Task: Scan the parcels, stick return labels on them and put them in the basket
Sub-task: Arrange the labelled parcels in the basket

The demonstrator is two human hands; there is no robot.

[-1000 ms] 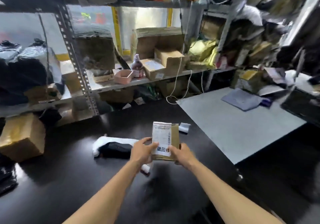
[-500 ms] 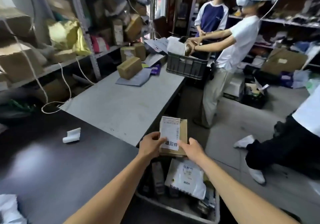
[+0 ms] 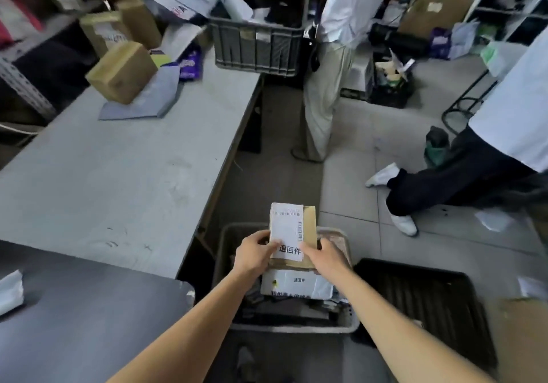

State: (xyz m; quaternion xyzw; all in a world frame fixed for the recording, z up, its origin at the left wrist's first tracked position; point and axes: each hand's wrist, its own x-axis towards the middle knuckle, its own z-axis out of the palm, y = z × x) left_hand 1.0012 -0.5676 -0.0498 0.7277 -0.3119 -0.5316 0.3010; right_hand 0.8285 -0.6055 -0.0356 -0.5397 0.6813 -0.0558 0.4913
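- Brown cardboard parcel (image 3: 308,228), with its white return label (image 3: 287,231) stuck on the upper face, now hangs directly over the grey basket (image 3: 296,327) on the floor; a second ago it was held over the dark surface (image 3: 74,308), and half a second ago it had only reached the basket's near edge.
- Both hands grip the parcel at its lower end: the left hand (image 3: 255,252) has its thumb laid across the label's lower left corner, and the right hand (image 3: 324,253) curls round the lower right edge.
- The view has swung away from the shelving, past the pale grey surface (image 3: 118,175), down to the floor beside it, so the carry from bench to basket looks nearly finished.
- Inside the basket, a white labelled parcel (image 3: 296,284) lies just under the held one, with darker items beneath that I cannot make out.
- The label is on, so what seems left for this parcel is lowering or dropping it in; scanning cannot be confirmed from here.
- A black tray (image 3: 430,299) sits just beside the basket on the right, so the release should stay centred over the grey rim.
- Two other people stand further back, one at a dark crate (image 3: 255,47) on the far end of the pale surface.
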